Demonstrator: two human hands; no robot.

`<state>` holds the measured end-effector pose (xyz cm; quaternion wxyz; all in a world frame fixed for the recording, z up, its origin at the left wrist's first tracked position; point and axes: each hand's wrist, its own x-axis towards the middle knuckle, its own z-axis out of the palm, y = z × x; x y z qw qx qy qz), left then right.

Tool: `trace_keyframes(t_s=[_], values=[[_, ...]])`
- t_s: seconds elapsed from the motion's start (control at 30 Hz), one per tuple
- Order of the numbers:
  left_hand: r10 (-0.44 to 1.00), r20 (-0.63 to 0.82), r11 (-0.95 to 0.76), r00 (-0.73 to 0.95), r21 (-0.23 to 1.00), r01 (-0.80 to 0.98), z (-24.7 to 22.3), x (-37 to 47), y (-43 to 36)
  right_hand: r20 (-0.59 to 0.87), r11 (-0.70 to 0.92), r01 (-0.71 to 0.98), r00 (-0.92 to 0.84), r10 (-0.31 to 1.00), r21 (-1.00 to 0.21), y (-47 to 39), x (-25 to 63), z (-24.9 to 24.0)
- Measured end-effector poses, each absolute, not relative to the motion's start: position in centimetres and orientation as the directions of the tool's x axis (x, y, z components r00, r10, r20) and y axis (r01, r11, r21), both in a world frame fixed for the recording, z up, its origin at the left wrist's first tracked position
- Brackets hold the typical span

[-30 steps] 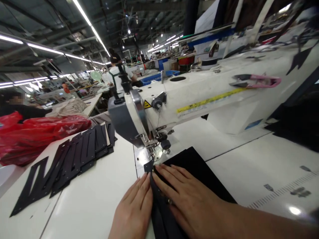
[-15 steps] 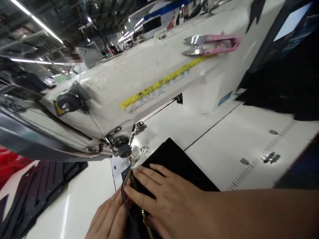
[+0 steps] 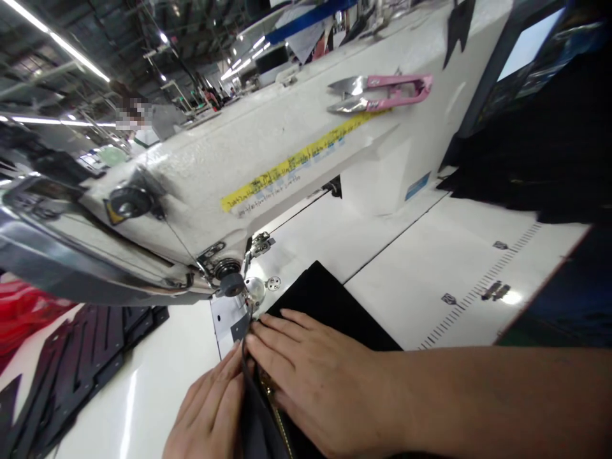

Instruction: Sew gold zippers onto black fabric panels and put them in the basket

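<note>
Black fabric (image 3: 335, 306) lies on the white machine bed, its front edge beside the needle area of a sewing machine (image 3: 287, 140). A gold zipper (image 3: 282, 424) and a dark strip run along its left side. My right hand (image 3: 320, 376) rests flat on the fabric, fingers stretched toward the presser foot (image 3: 248, 296). On the left side of the strip, my left hand (image 3: 210, 408) lies with fingers extended, its fingertips at the strip's edge. The underside of both palms is hidden.
Pink-handled thread snips (image 3: 382, 92) sit on the machine arm. Dark cut pieces (image 3: 71, 370) and red material (image 3: 29, 312) lie at the left. Black cloth (image 3: 526, 140) and a screen (image 3: 530, 44) are at the right. A person (image 3: 138, 121) is in the background.
The view has shifted a little. My right hand's fingers have drawn closer together, and its index fingertip is nearer the strip. More of the dark strip shows between my hands.
</note>
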<state>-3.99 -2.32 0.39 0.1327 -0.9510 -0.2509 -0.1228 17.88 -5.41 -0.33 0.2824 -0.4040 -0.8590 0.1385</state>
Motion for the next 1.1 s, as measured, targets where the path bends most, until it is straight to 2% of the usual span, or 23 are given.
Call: trace_keyframes(t_s=[0.13,0.33,0.53,0.67,0.93,1.1], values=[[0.527,0.311,-0.794,0.791,-0.151,0.588,0.6,-3.1,-3.2,0.307,0.631,0.62,-0.556,0.773,-0.467,-5.6,17.8,0.0],[0.559,0.425,-0.759,0.712,-0.082,0.645,-0.2,-2.4,-3.9,0.138,0.604,0.662,-0.616,0.776,-0.444,-5.8,17.6,0.8],[0.481,0.518,-0.766,0.707,-0.143,0.626,-0.4,-2.4,-3.9,0.217,0.676,0.672,-0.642,0.736,-0.303,-5.9,17.3,0.5],[0.439,0.53,-0.78,0.726,-0.176,0.6,-0.7,-2.5,-3.8,0.231,0.695,0.679,-0.656,0.719,-0.235,-5.8,17.2,0.0],[0.43,0.534,-0.772,0.728,-0.201,0.603,-0.5,-2.2,-3.7,0.19,0.717,0.678,-0.692,0.697,-0.161,-5.2,17.2,-0.3],[0.445,0.544,-0.777,0.712,-0.161,0.609,-0.2,-1.2,-2.4,0.207,0.702,0.699,-0.673,0.71,-0.135,-4.0,17.6,-0.6]])
